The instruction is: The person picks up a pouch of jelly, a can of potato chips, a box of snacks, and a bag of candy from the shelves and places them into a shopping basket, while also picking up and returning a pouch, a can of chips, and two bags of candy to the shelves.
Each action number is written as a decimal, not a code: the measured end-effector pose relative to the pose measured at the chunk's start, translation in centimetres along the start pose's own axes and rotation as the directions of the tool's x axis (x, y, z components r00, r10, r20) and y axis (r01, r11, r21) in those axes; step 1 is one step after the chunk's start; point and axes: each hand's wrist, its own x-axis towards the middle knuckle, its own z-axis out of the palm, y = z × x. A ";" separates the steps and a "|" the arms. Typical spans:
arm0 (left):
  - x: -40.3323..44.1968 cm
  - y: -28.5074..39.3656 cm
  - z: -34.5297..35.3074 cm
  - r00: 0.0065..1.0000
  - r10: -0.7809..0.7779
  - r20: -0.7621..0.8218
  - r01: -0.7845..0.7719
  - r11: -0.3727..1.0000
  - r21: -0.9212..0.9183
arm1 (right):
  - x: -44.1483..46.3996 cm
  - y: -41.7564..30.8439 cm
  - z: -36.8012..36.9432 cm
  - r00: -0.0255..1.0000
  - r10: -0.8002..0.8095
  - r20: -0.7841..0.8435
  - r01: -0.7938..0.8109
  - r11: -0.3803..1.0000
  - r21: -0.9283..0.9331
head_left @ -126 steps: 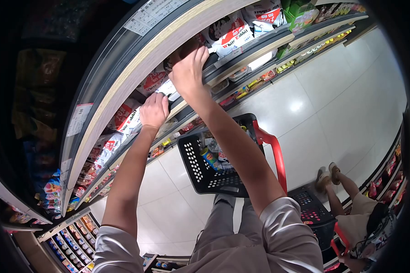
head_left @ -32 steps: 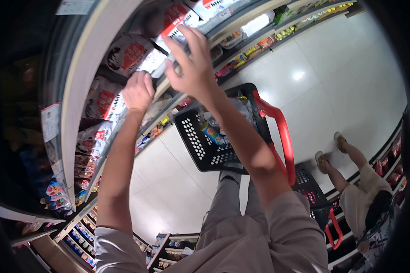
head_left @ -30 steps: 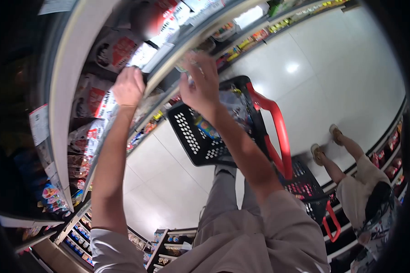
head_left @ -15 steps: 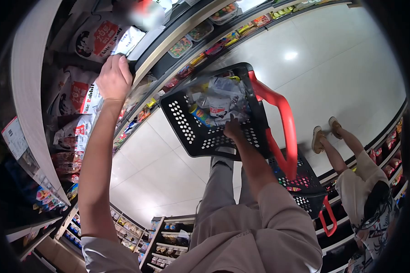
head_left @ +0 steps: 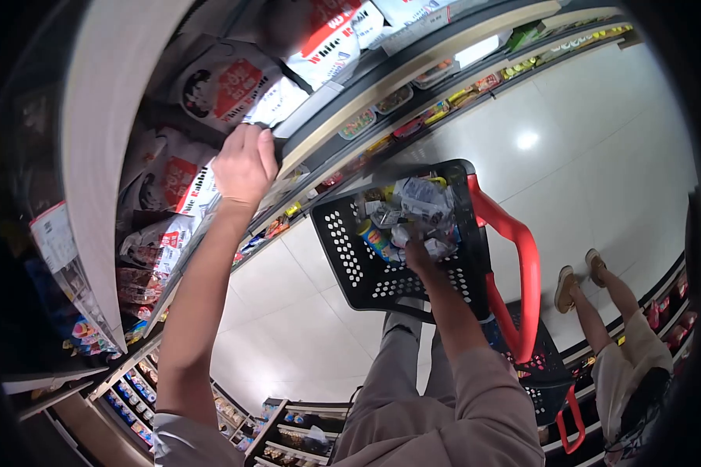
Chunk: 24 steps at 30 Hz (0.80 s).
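One long shelf [head_left: 343, 122] beyond and around the left fingers; far end goes black at the lens edge. Other person [head_left: 631, 350] well right of the right fingers, upper body cut off. Black basket [head_left: 349, 289] around the right fingers, red handle to their right. Second basket [head_left: 553, 373] past that, partly covered by the first one's handle. White Rabbit bag [head_left: 230, 82] sits on the shelf just beyond the left fingertips; a dark blur further out covers part of the next bag. Left hand [head_left: 245, 165]: fingers together, curled at the shelf's front edge, tips hidden, can't tell if they touch the bag. Right hand [head_left: 419, 255]: down among plastic packets [head_left: 424, 198], in shadow; can't tell finger state or what's pinched. Blue-yellow canister [head_left: 375, 240] just left of the right fingers, label unreadable.
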 end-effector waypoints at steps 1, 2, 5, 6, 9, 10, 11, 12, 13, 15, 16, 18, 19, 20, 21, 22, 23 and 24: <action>0.0 0.1 -0.1 1.000 -0.009 0.003 0.009 1.000 -0.003 | -1.3 -0.3 0.7 0.995 0.005 -0.099 -0.006 1.000 -0.014; 0.0 0.2 -0.2 1.000 -0.016 0.006 0.016 1.000 -0.008 | -2.3 -0.7 2.2 0.959 0.084 -0.271 -0.039 0.985 0.169; 0.0 0.4 -0.4 0.999 -0.032 -0.009 0.032 0.999 -0.021 | -5.1 -4.0 -1.3 0.872 0.200 -0.446 0.062 0.860 0.507; 0.0 0.5 -0.4 0.999 -0.034 -0.022 0.033 0.999 -0.027 | -6.3 -5.8 -3.9 0.864 0.208 -0.459 0.111 0.809 0.577; 0.0 0.5 -0.4 0.997 -0.052 -0.048 0.050 0.997 -0.059 | -9.0 -11.0 -10.6 0.701 0.375 -0.607 0.174 0.735 0.656; 0.0 0.6 -0.5 0.997 -0.051 -0.064 0.047 0.997 -0.064 | -9.9 -12.1 -12.8 0.691 0.373 -0.620 0.180 0.741 0.647; 0.1 0.7 -0.8 0.995 -0.078 -0.060 0.073 0.994 -0.086 | -10.6 -13.1 -15.2 0.702 0.423 -0.573 0.188 0.666 0.722; 0.1 0.8 -1.0 0.993 -0.104 -0.054 0.098 0.989 -0.107 | -11.0 -14.1 -17.3 0.716 0.465 -0.521 0.197 0.581 0.790; 0.1 0.9 -1.2 0.989 -0.129 -0.067 0.118 0.981 -0.154 | -11.0 -15.1 -18.8 0.735 0.533 -0.420 0.301 0.299 0.906; -0.2 1.0 -2.3 0.980 -0.190 -0.065 0.160 0.934 -0.321 | -11.7 -17.5 -23.3 0.766 0.508 -0.393 0.452 0.009 0.892; -0.5 1.0 -2.6 0.968 -0.248 -0.031 0.204 0.857 -0.473 | -11.9 -18.7 -25.4 0.808 0.463 -0.365 0.528 -0.293 0.797; -2.2 0.1 -1.7 0.893 -0.444 0.076 0.293 0.445 -0.846 | -11.9 -20.7 -28.5 0.822 0.431 -0.372 0.546 -0.410 0.731; -2.8 0.5 -2.8 0.889 -0.446 0.101 0.246 0.280 -0.928 | -11.4 -21.5 -29.5 0.838 0.398 -0.374 0.542 -0.524 0.657; -3.6 0.8 -3.9 0.888 -0.441 0.131 0.195 0.103 -0.975 | -10.5 -22.0 -30.1 0.831 0.408 -0.379 0.553 -0.522 0.649; -4.4 0.9 -4.5 0.905 -0.399 0.146 0.209 0.120 -0.971 | -9.7 -22.6 -30.5 0.835 0.334 -0.438 0.549 -0.565 0.616; -4.3 2.0 -6.5 0.886 -0.401 0.233 0.240 -0.032 -0.970 | -8.8 -23.3 -30.9 0.831 0.257 -0.494 0.536 -0.608 0.585; -4.2 2.1 -7.4 0.887 -0.380 0.263 0.253 -0.077 -0.964 | -7.9 -24.2 -31.2 0.829 0.262 -0.494 0.539 -0.608 0.583; -4.2 2.0 -7.9 0.887 -0.357 0.292 0.266 -0.122 -0.956 | -7.0 -25.3 -31.6 0.824 0.185 -0.536 0.509 -0.657 0.556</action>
